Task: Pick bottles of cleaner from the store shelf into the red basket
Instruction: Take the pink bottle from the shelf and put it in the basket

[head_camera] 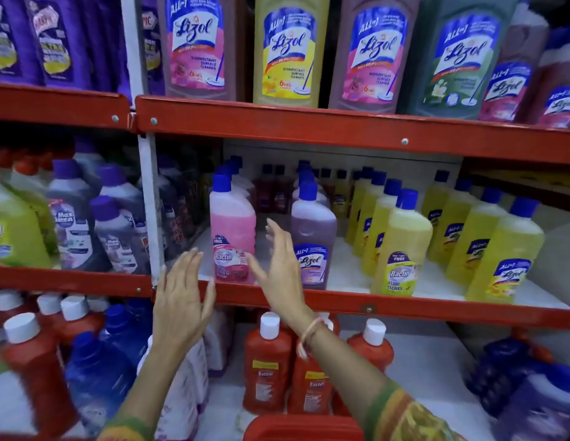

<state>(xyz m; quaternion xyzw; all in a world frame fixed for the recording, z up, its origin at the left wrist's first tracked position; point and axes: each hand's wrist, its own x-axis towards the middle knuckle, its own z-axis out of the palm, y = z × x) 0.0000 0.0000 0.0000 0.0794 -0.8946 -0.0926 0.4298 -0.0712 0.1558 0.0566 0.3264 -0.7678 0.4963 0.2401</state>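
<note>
- A pink bottle point(232, 232) with a blue cap stands at the front edge of the middle shelf point(341, 305).
- Just to its right stands a purple bottle point(313, 237), also with a blue cap.
- More bottles stand in rows behind these two, and they look dark and small back there.
- Farther right you see rows of yellow bottles point(401, 246) on the same shelf.
- A white post point(149, 205) stands just left of the pink bottle.
- Big bottles point(287, 49) with bright labels fill the top shelf.
- Red bottles point(267, 361) with white caps stand on the bottom shelf, under your arms.
- The rim of the red basket point(302, 428) shows at the very bottom, between your arms.
- Your left hand point(178, 300) is in front of the red shelf edge, just left of the pink bottle. Its fingers are spread wide and hold nothing.
- Your right hand point(279, 265) is up between the pink bottle and the purple bottle. Its fingers are stretched out and apart, and it holds nothing.
- You cannot tell if either hand touches a bottle, as both look blurry.
</note>
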